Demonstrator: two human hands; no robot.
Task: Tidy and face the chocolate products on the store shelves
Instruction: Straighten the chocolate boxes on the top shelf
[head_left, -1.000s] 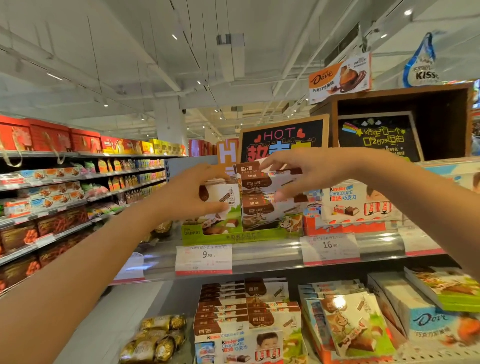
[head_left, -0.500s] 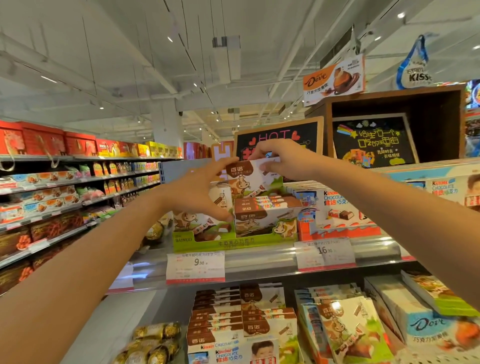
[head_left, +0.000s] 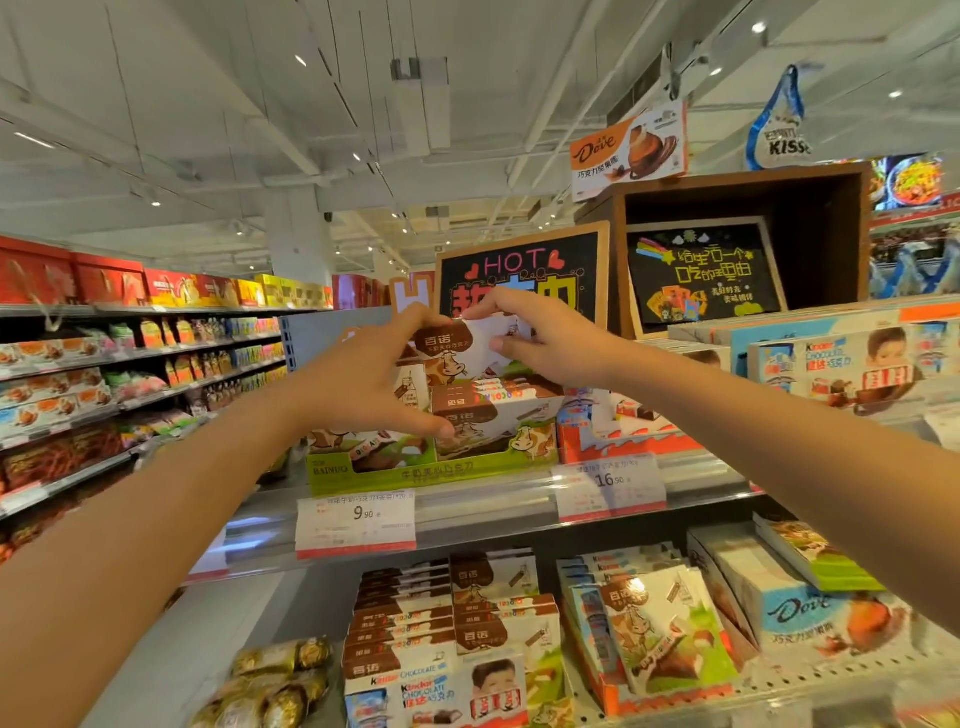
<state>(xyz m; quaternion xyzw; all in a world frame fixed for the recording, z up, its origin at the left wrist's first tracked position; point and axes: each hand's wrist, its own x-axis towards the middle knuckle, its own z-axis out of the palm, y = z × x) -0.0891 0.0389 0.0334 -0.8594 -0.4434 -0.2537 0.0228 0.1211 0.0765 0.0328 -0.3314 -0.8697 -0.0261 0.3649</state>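
Chocolate boxes fill the long silver top shelf (head_left: 467, 514), and a green cardboard tray (head_left: 415, 470) sits on it with brown and white cow boxes stacked inside. One brown and white cow chocolate box (head_left: 457, 353) is held up above that stack, front side showing. I think this step is setting it back neatly. Next it should go down flat on the stack, face forward. The left hand (head_left: 363, 384) grips its left edge, thumb spread low. The right hand (head_left: 540, 338) pinches its top right corner.

Glossy cardboard chocolate box (head_left: 457, 353); shiny metal shelf edge (head_left: 483, 512).
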